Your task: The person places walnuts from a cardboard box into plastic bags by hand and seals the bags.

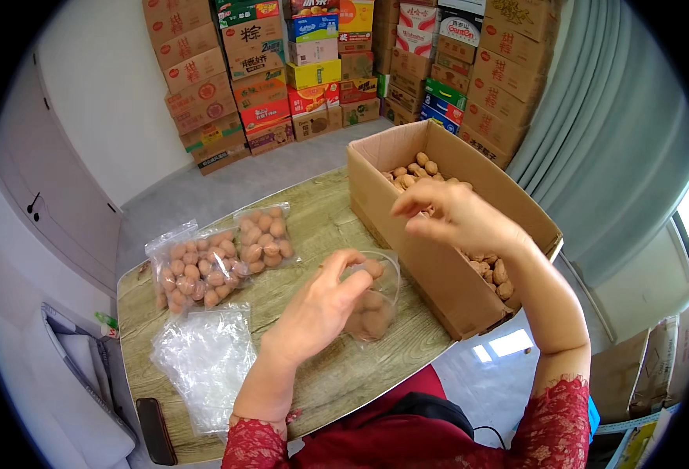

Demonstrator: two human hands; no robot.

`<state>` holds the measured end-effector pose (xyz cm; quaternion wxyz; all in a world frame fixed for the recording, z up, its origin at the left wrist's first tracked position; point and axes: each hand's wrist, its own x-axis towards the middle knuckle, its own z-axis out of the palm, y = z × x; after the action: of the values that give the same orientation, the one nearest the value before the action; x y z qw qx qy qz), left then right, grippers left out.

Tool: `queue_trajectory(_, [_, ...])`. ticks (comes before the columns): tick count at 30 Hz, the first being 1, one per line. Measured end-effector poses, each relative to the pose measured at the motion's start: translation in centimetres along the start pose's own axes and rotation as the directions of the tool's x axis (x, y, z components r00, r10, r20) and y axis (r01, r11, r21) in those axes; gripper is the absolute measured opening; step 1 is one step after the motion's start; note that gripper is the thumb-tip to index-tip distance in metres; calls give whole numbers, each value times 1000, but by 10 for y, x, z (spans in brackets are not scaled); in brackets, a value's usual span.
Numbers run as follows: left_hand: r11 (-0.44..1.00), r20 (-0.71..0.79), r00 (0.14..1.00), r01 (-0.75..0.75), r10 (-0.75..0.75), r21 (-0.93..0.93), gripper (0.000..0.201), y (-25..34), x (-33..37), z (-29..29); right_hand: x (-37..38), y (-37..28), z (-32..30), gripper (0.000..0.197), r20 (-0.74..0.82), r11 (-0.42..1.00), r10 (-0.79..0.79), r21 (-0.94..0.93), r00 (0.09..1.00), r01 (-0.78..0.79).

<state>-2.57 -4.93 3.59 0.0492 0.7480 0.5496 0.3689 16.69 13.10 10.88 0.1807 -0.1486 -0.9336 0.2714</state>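
My left hand (319,306) pinches the mouth of a clear plastic bag (392,283), which stands partly filled on the table. Several walnuts (372,316) show through its side. Over the near side of an open cardboard box (413,254) hovers my right hand (462,215), its fingers bent and apart, with nothing visible between them. Loose walnuts (500,272) lie inside the box, partly hidden by my right hand and forearm. To the left are filled bags of walnuts (196,270) and another filled bag (264,238), with a stack of flat clear bags (208,359) nearer to me.
The wood-patterned table (321,205) has a rounded edge. A phone (154,430) lies at its near left edge. Stacked cartons (262,86) line the far wall, and a grey-green curtain (606,156) hangs at right. A grey-white padded item (78,383) stands at left.
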Motion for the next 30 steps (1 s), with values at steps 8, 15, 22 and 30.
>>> queue_trajectory(8, [998, -6, 999, -36, 36, 42, 11, -1, 2, 3, -12, 125, -16, 71, 210, 732, 597, -538, 774, -419])
queue_trajectory(15, [988, 42, 990, -138, 135, 71, 10, -6, 2, 2, -11, 155, 27, 97, 254, 678, 670, -592, 697, -436])
queue_trajectory(22, [983, 83, 981, -178, 175, 34, 11, -10, 1, 2, -11, 158, 31, 88, 261, 786, 603, -358, 754, -504])
queue_trajectory(30, [991, 98, 987, -132, 131, -1, 12, -8, 0, -2, -6, 128, 49, 86, 332, 904, 415, -253, 847, -344])
